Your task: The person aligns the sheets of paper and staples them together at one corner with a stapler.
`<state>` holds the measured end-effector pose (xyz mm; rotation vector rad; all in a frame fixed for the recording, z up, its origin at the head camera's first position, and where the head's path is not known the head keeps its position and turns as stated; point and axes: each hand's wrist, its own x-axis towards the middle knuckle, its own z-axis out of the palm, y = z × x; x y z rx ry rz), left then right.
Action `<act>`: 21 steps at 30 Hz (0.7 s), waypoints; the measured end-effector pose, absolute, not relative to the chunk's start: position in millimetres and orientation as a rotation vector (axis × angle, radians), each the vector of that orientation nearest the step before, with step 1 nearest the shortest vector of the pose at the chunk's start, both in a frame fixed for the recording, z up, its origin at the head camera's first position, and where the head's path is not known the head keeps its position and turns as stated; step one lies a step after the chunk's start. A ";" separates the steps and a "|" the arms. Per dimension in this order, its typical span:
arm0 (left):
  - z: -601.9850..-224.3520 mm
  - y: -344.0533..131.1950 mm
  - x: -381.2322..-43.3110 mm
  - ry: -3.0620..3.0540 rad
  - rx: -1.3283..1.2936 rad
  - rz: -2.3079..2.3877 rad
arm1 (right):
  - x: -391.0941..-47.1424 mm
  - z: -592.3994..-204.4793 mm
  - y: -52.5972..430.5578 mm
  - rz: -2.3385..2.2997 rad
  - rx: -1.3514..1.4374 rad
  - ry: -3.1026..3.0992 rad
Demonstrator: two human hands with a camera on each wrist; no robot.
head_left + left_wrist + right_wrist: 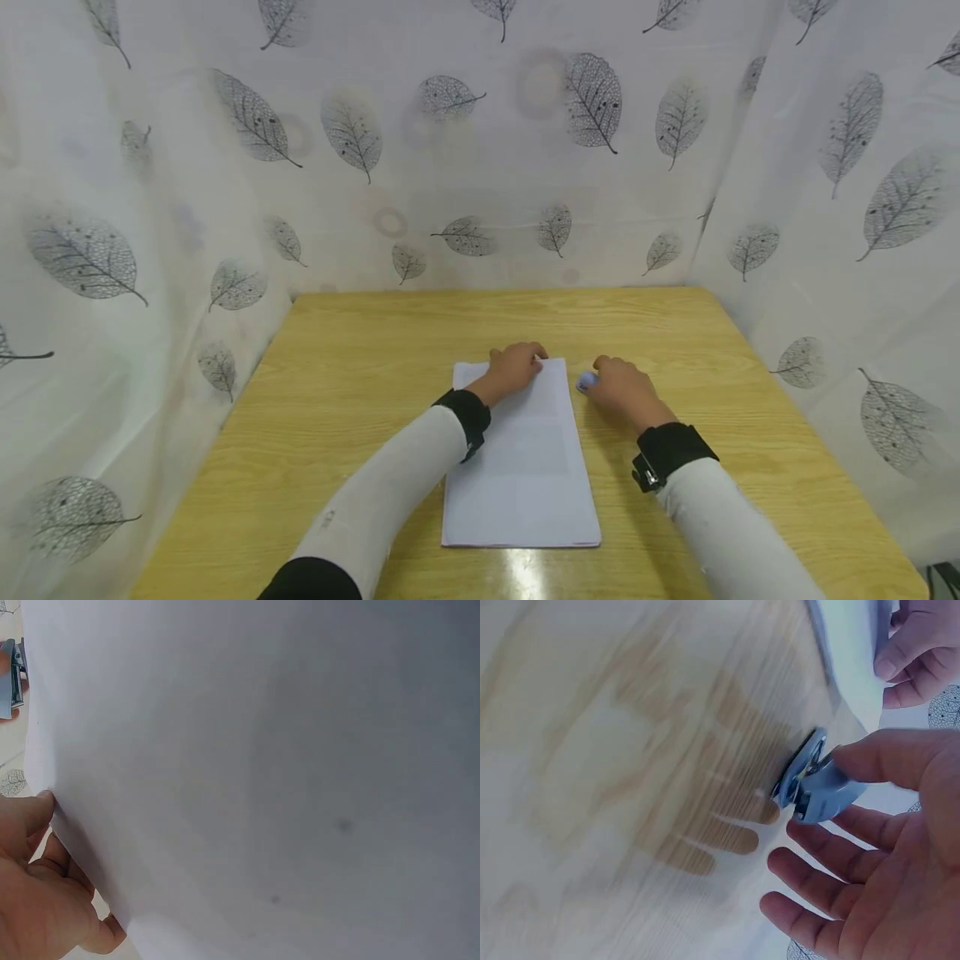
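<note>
A stack of white paper sheets lies lengthwise on the wooden table. My left hand is at its far edge, and in the left wrist view its thumb and fingers pinch that edge. Just right of the stack's far corner, my right hand holds a small blue stapler between thumb and index finger. The other fingers of that hand are spread loosely below it. From the head view only part of the stapler shows beside the hand.
The yellow wooden table extends to both sides of the paper. A pale curtain with a leaf print hangs behind the table and along its left and right sides.
</note>
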<state>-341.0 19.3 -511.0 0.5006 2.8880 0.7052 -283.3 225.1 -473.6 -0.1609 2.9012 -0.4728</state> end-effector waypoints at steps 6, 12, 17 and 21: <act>-513.0 21.4 -342.1 2.881 0.505 0.680 | -278.0 -473.6 224.9 -0.454 -0.213 2.933; -510.8 24.3 -339.6 2.888 0.552 0.619 | -282.0 -481.5 217.9 -0.482 -0.313 2.974; -510.4 26.8 -338.2 2.903 0.578 0.581 | -284.7 -485.5 210.8 -0.464 -0.382 3.029; -511.3 28.0 -338.2 2.911 0.571 0.544 | -287.1 -488.1 206.2 -0.398 -0.410 3.121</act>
